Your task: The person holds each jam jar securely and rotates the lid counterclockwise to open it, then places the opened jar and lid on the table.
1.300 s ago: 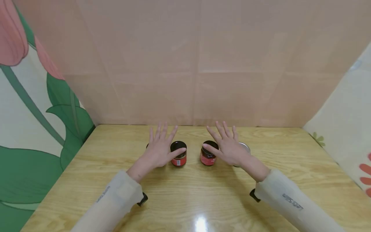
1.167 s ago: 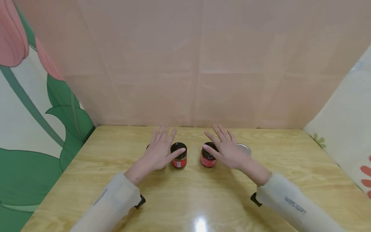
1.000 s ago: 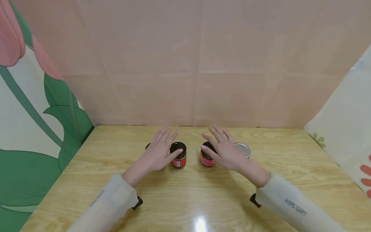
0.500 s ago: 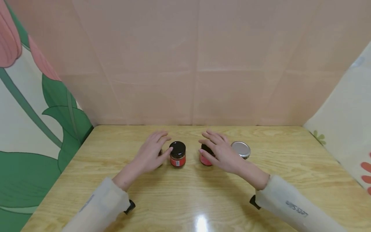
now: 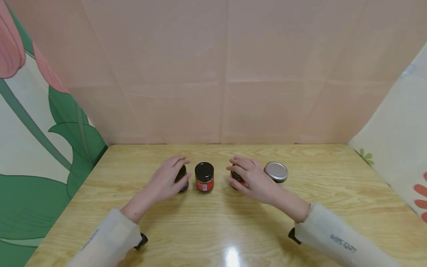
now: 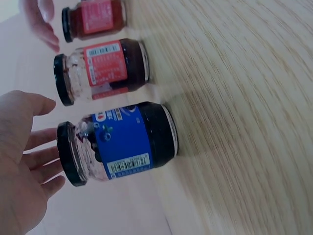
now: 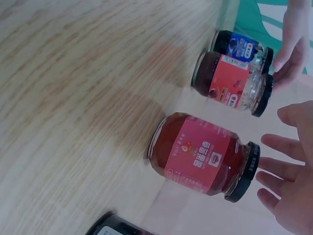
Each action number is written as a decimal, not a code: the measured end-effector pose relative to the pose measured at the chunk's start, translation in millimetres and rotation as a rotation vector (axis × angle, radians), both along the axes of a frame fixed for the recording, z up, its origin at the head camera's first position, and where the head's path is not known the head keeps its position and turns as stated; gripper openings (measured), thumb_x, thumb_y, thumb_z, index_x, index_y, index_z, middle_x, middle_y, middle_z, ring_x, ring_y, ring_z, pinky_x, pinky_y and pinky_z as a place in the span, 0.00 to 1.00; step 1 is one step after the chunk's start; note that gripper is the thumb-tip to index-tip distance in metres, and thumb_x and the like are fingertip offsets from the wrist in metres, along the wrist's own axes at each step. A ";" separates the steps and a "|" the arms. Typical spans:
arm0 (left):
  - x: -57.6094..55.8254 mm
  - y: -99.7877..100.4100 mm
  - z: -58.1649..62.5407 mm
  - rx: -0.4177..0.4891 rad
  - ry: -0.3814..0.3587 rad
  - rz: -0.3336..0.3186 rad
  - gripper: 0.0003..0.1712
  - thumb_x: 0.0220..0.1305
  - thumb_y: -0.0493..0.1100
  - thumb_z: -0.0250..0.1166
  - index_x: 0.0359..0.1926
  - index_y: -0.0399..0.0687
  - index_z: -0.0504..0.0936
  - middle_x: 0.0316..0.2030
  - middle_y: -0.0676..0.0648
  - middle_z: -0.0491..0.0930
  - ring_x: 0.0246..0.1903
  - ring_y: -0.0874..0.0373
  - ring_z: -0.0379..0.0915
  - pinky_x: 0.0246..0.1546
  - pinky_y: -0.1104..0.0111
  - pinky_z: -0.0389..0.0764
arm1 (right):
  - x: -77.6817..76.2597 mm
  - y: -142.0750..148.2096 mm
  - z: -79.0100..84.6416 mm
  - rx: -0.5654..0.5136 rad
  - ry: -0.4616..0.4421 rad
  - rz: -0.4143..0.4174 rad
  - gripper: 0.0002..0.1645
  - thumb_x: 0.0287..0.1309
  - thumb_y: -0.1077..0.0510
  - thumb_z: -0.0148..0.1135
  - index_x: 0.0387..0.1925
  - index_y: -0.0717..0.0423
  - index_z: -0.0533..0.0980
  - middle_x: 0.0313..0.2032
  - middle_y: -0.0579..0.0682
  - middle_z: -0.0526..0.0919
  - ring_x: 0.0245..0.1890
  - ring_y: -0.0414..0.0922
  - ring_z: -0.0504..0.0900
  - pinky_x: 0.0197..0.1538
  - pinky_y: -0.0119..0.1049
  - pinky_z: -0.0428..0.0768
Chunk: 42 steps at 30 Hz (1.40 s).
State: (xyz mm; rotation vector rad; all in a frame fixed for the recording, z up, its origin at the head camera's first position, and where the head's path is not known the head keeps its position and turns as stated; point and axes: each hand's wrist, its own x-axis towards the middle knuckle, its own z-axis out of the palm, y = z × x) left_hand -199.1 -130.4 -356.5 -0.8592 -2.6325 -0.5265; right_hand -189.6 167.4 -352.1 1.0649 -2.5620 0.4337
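On the wooden table [image 5: 213, 218], beside the spread fingers of the left hand [image 5: 164, 180] and right hand [image 5: 259, 182], a blue-labelled jar [image 6: 122, 142] and a pink-labelled jar [image 7: 200, 154] are respectively standing upright, contact unclear. Dark contents [image 6: 163, 134] are partly filling the first; reddish contents [image 7: 165, 139], most of the second.

The right sleeve [image 5: 340, 233] is long and off-white, with dark lettering [image 5: 343, 243] on it (apparently "Let's Slim"). Well left of that sleeve lies a matching left sleeve [image 5: 108, 241], its print [image 5: 90, 239] blurred. Just left of the right sleeve's cuff [image 5: 307, 218] shows a small black piece [image 5: 293, 236]; farther left, a twin piece [image 5: 141, 241].
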 end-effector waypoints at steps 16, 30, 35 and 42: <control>-3.0 -12.9 -10.4 0.016 -0.144 0.133 0.42 0.64 0.62 0.57 0.66 0.35 0.63 0.64 0.36 0.67 0.65 0.41 0.62 0.65 0.49 0.63 | 10.6 6.6 6.7 -0.003 0.008 0.014 0.19 0.60 0.53 0.64 0.49 0.59 0.79 0.59 0.62 0.75 0.64 0.58 0.70 0.61 0.56 0.69; -7.1 -15.4 -30.4 0.343 -0.346 0.150 0.58 0.46 0.50 0.78 0.69 0.31 0.54 0.63 0.30 0.66 0.61 0.37 0.65 0.62 0.46 0.66 | 10.6 12.3 11.8 0.004 0.019 0.013 0.21 0.59 0.56 0.64 0.52 0.60 0.77 0.60 0.61 0.75 0.64 0.58 0.69 0.61 0.56 0.70; -7.5 -14.1 -32.5 0.407 -0.382 0.184 0.54 0.45 0.47 0.78 0.67 0.33 0.58 0.61 0.31 0.68 0.60 0.37 0.67 0.61 0.47 0.67 | 9.8 12.7 10.7 0.006 0.017 0.017 0.22 0.59 0.55 0.64 0.53 0.60 0.76 0.59 0.60 0.75 0.63 0.57 0.71 0.61 0.56 0.70; -7.8 -13.7 -34.8 0.470 -0.467 0.221 0.49 0.45 0.46 0.78 0.64 0.35 0.62 0.56 0.33 0.74 0.57 0.38 0.71 0.58 0.47 0.71 | 7.9 13.3 8.2 -0.004 0.030 0.023 0.24 0.58 0.56 0.64 0.55 0.61 0.75 0.58 0.58 0.76 0.61 0.56 0.73 0.59 0.55 0.72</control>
